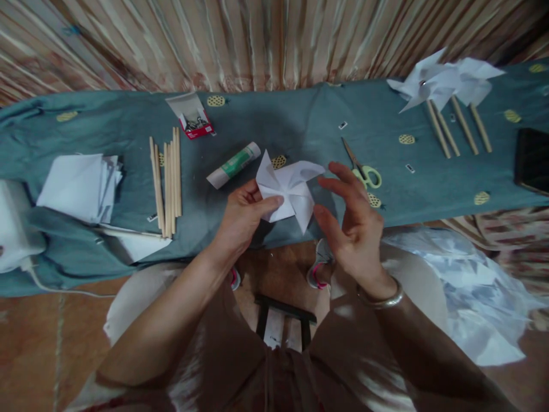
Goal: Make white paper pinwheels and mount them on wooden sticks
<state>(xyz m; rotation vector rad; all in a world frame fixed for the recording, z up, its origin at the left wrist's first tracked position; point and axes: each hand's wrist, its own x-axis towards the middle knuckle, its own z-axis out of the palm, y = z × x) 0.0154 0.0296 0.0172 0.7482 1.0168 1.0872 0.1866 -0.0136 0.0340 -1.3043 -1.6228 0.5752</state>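
A white paper pinwheel [291,191] with folded blades is held over the front part of the table. My left hand [244,214] is closed on its left side, thumb on top near the centre and fingers partly hidden beneath. Just to the right, my right hand [354,223] has its thumb and fingers spread, with nothing between them; its fingertips are close to the blades. Behind the pinwheel lies a glue stick [235,165] with a green label. Scissors [363,169] with pale green handles rest beyond my right hand.
Wooden sticks [172,177], a stack of white paper [72,186] and an opened red box [197,127] of small metal pieces are on the left. Finished pinwheels on sticks [454,86] and a dark device [532,160] lie right. A plastic bag [476,292] hangs below the edge.
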